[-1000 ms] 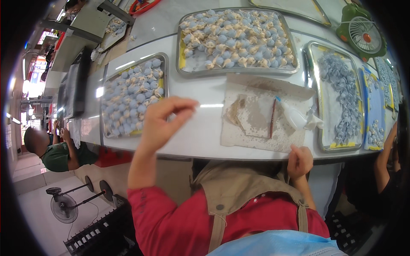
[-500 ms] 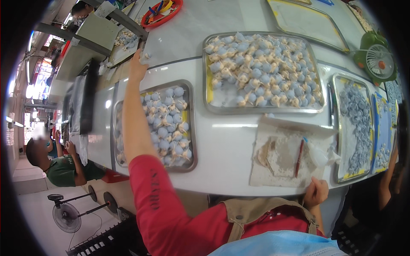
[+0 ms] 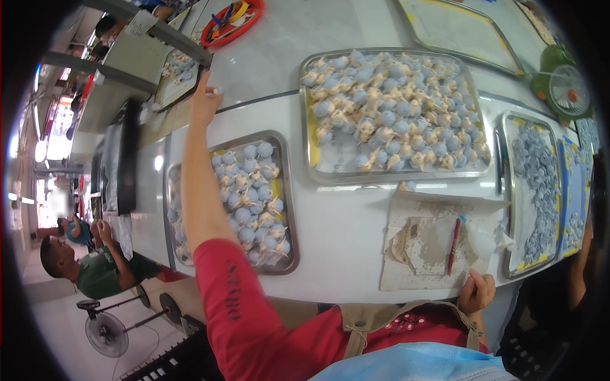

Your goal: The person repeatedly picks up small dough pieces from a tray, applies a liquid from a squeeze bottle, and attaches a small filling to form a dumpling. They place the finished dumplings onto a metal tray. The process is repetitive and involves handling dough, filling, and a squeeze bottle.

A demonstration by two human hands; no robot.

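Note:
My left arm reaches far out to the left, past a metal tray [image 3: 293,209] of small light-blue and cream figures [image 3: 254,190]. Beyond its far edge, my left hand [image 3: 204,106] pinches one small blue-and-cream figure [image 3: 215,93] between thumb and fingers. My right hand [image 3: 478,293] is curled at the table's front edge, beside a stained sheet of cardboard [image 3: 413,279]. Whether anything is inside those curled fingers is hidden. A red pen-like tool [image 3: 454,246] and a translucent white plastic piece [image 3: 481,241] lie on the cardboard.
A larger tray [image 3: 394,175] heaped with similar figures stands at centre. Trays of grey-blue pieces [image 3: 532,184], a green fan [image 3: 562,89] and an empty-looking tray [image 3: 457,32] are rightward. A red basket [image 3: 232,25] holds tools. A person in green [image 3: 101,273] sits left.
The small figure that lay on the table beside my left hand is now in its fingers. My right hand stays curled near the table edge. The whole view has shifted slightly.

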